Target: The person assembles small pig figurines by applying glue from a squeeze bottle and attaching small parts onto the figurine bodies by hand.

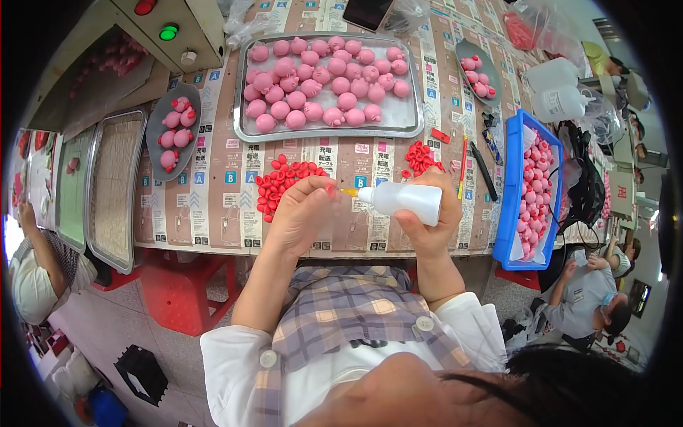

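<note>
Far centre: metal tray (329, 136), filled with pink balls; phone (368, 11) beyond it.
Left: grey dish (156, 146) bearing pink balls with red parts.
Far right: second grey dish (464, 50), similarly loaded.
Right: blue basket (508, 196), heaped with pink-and-red pieces; black pen (484, 171) and a slim yellow-and-red stick (463, 168) lay between it and the right hand.
Loose red pieces: larger pile (274, 186) just beyond the left hand, partly hidden by it; smaller pile (420, 155) beyond the bottle.
Right hand (431, 231): closed round a white squeeze bottle (407, 201), which lay sideways above the table's near part, nozzle leftward.
Left hand (300, 217): fingertips pinched on a small red piece (331, 191) by the nozzle; contact between the two could not be told.
Writing: table covering (213, 153) repeated "充電", "転送", "A" and "B"; bottle showed no readable label.
</note>
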`<state>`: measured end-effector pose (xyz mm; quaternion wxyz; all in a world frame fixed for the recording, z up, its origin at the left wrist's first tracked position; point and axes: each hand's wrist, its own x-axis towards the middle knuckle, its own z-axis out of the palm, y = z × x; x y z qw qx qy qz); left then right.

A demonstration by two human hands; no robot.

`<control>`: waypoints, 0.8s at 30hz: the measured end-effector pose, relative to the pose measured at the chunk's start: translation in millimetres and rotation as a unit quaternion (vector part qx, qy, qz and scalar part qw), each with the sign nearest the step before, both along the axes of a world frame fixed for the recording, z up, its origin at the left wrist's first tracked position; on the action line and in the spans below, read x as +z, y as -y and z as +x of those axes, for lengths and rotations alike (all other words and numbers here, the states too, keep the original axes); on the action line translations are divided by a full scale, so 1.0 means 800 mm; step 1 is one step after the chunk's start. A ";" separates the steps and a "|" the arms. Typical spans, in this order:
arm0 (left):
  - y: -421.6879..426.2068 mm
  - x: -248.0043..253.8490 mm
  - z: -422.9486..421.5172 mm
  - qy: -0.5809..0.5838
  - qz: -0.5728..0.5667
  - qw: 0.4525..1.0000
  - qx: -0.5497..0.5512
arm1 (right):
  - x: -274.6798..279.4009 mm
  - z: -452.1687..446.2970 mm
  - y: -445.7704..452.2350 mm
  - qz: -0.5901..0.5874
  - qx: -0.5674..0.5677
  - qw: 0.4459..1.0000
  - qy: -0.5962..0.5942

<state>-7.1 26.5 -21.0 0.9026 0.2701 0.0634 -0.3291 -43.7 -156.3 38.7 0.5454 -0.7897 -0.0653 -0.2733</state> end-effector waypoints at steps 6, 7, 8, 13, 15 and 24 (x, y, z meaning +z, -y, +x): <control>0.001 0.002 0.000 -0.004 0.016 1.000 0.011 | 0.002 -0.001 0.001 -0.003 0.004 1.000 -0.016; 0.001 0.003 0.000 -0.002 0.019 1.000 0.012 | 0.003 -0.002 0.001 -0.002 0.006 1.000 -0.021; 0.002 0.003 0.000 -0.002 0.020 1.000 0.011 | 0.003 -0.002 0.002 -0.005 0.007 1.000 -0.023; 0.002 0.001 0.001 0.003 0.025 1.000 0.009 | 0.005 -0.001 0.000 0.004 0.004 1.000 -0.021; 0.002 0.002 0.001 -0.002 0.029 1.000 0.006 | 0.004 0.001 0.000 0.005 0.004 1.000 -0.018; 0.003 0.006 0.001 -0.017 0.030 0.999 0.015 | 0.001 -0.003 0.006 0.006 0.010 1.000 -0.017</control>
